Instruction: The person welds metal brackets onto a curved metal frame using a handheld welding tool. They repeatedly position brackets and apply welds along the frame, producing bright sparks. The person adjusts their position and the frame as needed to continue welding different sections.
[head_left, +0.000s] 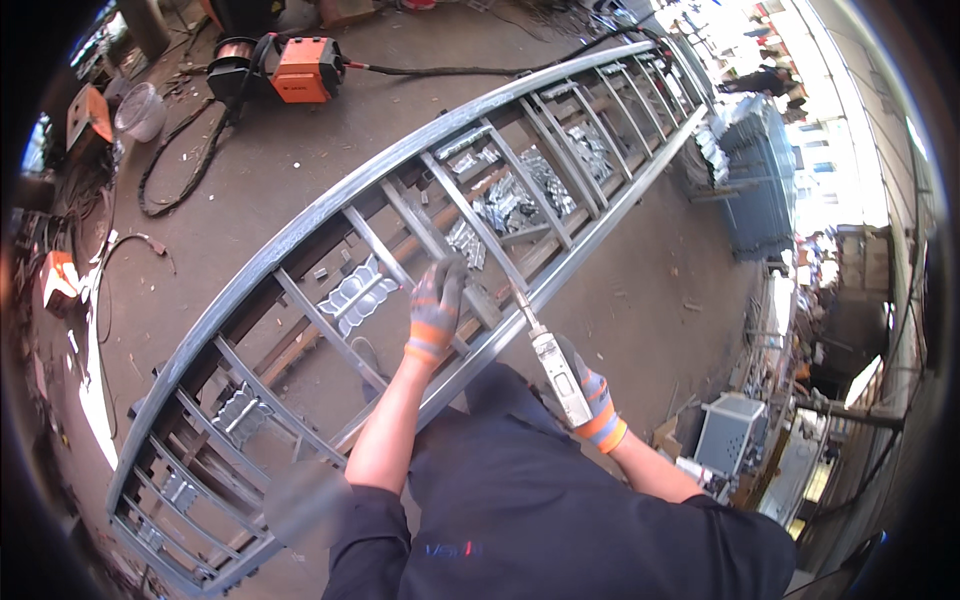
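A long metal frame (330, 205) with many crossbars stretches diagonally before me, like a wide ladder with a curved far rail. My left hand (437, 305), in a grey glove with an orange cuff, is closed over one crossbar (372, 243) near the close rail. Its fingertips are partly hidden. In my right hand (594, 397), gloved alike, is a pale welding gun (558, 375) with a boxy body. Its slim nozzle points away toward the junction of a crossbar and the near rail (590, 250). Whether the tip touches the metal cannot be made out.
Shiny cast ornaments (358, 295) and a heap of small metal parts (525, 195) show between the crossbars. An orange wire feeder (307, 70) with a black cable (430, 71) stands beyond the frame. A white bucket (141, 112) is at far left; stacked grey panels (757, 180) stand right.
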